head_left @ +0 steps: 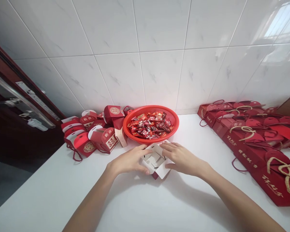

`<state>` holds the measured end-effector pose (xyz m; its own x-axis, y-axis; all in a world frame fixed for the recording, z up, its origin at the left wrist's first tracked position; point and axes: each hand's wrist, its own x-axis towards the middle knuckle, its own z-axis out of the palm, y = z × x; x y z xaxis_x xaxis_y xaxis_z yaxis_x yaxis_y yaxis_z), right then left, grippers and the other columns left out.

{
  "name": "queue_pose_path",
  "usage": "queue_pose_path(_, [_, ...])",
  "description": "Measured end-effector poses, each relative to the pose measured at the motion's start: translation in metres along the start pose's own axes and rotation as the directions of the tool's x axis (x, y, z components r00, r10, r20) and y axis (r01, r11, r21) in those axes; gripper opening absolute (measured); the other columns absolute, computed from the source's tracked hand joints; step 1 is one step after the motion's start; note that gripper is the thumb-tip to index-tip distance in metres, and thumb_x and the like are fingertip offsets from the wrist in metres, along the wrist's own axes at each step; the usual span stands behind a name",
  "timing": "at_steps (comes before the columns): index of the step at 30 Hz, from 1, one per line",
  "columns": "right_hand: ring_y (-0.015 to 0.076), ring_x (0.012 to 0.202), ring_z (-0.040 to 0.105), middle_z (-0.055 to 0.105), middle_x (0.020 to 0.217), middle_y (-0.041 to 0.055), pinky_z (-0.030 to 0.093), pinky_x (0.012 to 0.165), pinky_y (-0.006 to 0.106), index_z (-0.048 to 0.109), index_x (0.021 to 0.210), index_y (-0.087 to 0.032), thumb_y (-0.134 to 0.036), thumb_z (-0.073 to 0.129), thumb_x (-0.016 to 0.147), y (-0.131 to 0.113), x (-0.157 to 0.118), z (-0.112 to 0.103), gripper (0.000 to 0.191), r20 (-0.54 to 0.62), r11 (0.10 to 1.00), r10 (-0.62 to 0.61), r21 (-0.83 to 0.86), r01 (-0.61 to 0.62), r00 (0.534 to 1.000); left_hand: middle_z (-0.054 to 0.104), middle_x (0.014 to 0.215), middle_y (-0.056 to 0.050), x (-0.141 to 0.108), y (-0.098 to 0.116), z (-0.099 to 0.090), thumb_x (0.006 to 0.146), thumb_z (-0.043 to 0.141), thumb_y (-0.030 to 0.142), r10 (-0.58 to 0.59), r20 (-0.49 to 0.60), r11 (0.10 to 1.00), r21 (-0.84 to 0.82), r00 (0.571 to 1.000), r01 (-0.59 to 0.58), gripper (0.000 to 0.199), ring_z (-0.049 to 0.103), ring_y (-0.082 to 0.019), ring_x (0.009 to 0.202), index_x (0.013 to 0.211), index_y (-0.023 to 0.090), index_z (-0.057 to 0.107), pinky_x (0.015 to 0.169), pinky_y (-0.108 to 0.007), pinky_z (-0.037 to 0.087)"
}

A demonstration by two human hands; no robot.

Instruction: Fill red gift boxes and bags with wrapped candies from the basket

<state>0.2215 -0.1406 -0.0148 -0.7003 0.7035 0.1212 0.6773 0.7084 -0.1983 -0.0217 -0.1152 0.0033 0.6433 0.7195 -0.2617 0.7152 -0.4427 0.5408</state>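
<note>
An opened small box (154,159), white inside and red outside, stands on the white table in front of the basket, its flaps spread. My left hand (132,160) holds its left side, thumb and fingers against the wall. On the opposite side my right hand (181,158) grips the right wall and flaps between thumb and fingers. White folded panels show at the bottom of the box. Just behind it, a red plastic basket (175,129) holds many wrapped candies (149,125) in red and dark wrappers.
Small red boxes (85,143) with cords are grouped left of the basket. Rows of red boxes (244,151) with rope handles line the right side of the table (62,193). A tiled wall (159,77) rises behind; a dark door with a metal handle (21,103) is at left.
</note>
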Motion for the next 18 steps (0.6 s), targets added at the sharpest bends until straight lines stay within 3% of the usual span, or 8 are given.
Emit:
queue_pose_path(5, [0.0292,0.108,0.065,0.068,0.120,0.0120,0.052,0.092,0.043,0.067,0.100,-0.020,-0.020,0.075,0.082,0.004,-0.007,-0.014,0.020,-0.012,0.992,-0.043,0.120,0.044,0.999,0.047,0.152,-0.004,-0.010,0.002,-0.008,0.066,0.081,0.053,-0.026,0.031,0.999,0.047,0.999,0.025,0.082,0.048,-0.036,0.136,0.142,0.037,0.055,0.102,-0.038,0.047])
queue_pose_path(9, [0.0255,0.104,0.066,0.068,0.121,0.0102,0.053,0.085,0.037,0.067,0.103,-0.021,-0.025,0.068,0.089,0.009,-0.013,-0.028,0.015,-0.071,0.966,-0.042,0.253,0.058,0.997,0.048,0.154,-0.005,-0.021,0.006,-0.018,0.070,0.076,0.062,-0.004,-0.020,0.998,0.069,1.000,0.005,0.079,0.046,-0.035,0.139,0.141,0.033,0.057,0.108,-0.040,0.043])
queue_pose_path(14, [0.0202,0.094,0.068,0.073,0.109,0.0052,0.053,0.084,0.033,0.068,0.105,-0.022,-0.035,0.062,0.094,0.022,-0.006,-0.049,0.018,-0.163,0.901,-0.013,0.427,0.083,0.986,0.065,0.137,-0.005,-0.019,0.001,-0.041,0.090,0.054,0.055,0.028,-0.247,0.999,0.040,0.969,-0.018,0.050,0.060,-0.028,0.124,0.128,0.026,0.068,0.105,-0.036,0.047])
queue_pose_path(18, [0.0209,0.096,0.069,0.075,0.102,0.0050,0.054,0.087,0.034,0.072,0.095,-0.021,-0.038,0.063,0.092,0.035,0.015,-0.060,0.019,-0.318,0.821,0.084,0.559,0.116,0.944,0.073,0.124,-0.005,0.005,-0.020,-0.074,0.090,0.050,0.045,-0.089,-0.411,0.993,0.033,0.907,0.112,0.041,0.066,-0.027,0.112,0.115,0.023,0.074,0.095,-0.034,0.052])
